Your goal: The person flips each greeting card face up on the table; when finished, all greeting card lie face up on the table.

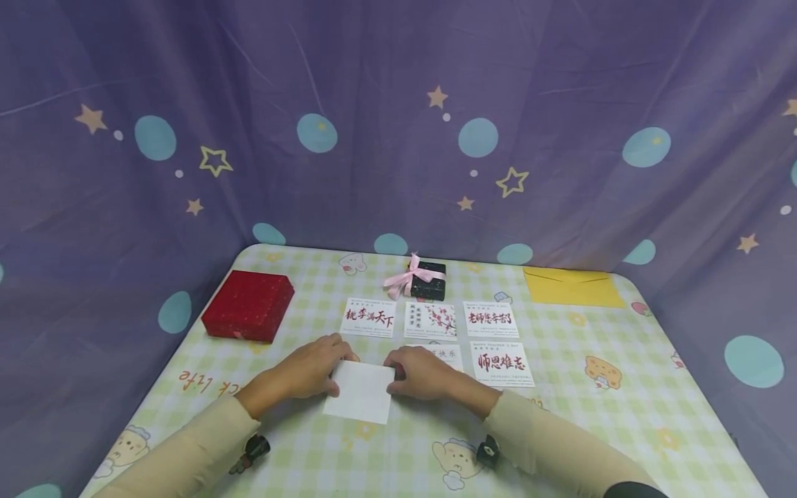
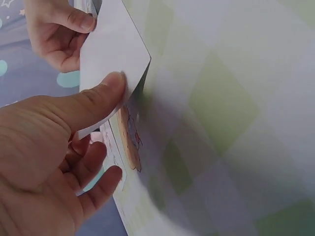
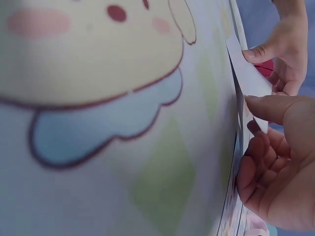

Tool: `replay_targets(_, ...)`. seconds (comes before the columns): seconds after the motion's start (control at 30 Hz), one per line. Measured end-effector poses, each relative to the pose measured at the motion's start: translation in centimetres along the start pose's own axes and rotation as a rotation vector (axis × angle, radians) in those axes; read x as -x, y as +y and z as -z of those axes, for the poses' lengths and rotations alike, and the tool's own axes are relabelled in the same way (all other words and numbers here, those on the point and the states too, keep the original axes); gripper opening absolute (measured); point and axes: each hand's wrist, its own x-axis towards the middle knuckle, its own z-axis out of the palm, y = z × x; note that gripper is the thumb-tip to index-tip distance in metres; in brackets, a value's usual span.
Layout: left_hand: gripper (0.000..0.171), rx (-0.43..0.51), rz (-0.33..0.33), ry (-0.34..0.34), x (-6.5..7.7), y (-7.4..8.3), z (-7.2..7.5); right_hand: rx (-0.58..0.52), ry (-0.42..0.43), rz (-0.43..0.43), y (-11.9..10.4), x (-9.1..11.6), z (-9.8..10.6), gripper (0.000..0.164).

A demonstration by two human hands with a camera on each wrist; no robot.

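Note:
A square white card [image 1: 359,395], its blank face up, is between both hands low in the middle of the table. My left hand [image 1: 306,368] pinches its left edge, with the thumb on top in the left wrist view, where the card [image 2: 110,54] tilts above the cloth. On the opposite edge my right hand [image 1: 425,373] grips it between thumb and fingers; the right wrist view shows the card [image 3: 251,78] nearly edge-on. Just beyond the right hand lies a printed card [image 1: 447,355], partly hidden by that hand.
Several printed cards lie in rows, among them a blossom card [image 1: 430,321] and a red-lettered card [image 1: 503,364]. Behind them sits a black gift box [image 1: 431,282] with a pink ribbon. A red box [image 1: 249,304] stands left, a yellow envelope [image 1: 573,288] at back right.

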Motion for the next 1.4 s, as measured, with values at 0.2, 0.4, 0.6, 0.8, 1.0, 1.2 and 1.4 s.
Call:
replay_targets(0.2, 0.035, -0.052, -0.025, 0.118, -0.2, -0.3, 0.2, -0.137, 0.036, 0.033, 0.6, 0.1, 0.5, 0.019)
replay_targets(0.4, 0.029, -0.062, -0.084, 0.340, -0.2, -0.3, 0.5, -0.252, 0.091, 0.065, 0.5, 0.2, 1.4, 0.021)
replay_targets(0.6, 0.033, -0.036, -0.083, 0.432, -0.2, -0.1, 0.9, -0.253, 0.188, 0.086, 0.2, 0.0, 1.8, 0.023)
replay_targets(0.8, 0.036, -0.041, -0.083, 0.414, -0.1, -0.3, 0.7, -0.220, 0.203, 0.070, 0.1, 0.0, 1.8, 0.026)
replay_targets(1.0, 0.030, -0.012, -0.081, 0.360, -0.2, -0.7, 0.3, -0.245, 0.145, 0.061, 0.3, 0.2, 2.0, 0.031)
replay_targets(1.2, 0.022, 0.033, -0.119, 0.294, -0.4, -1.0, -0.1, -0.244, 0.084, 0.049, 0.7, 0.4, 1.7, 0.033)
replay_targets(1.4, 0.018, 0.041, -0.153, 0.225, -0.5, -1.1, -0.4, -0.207, 0.034, 0.078, 1.2, 0.4, 1.4, 0.034)
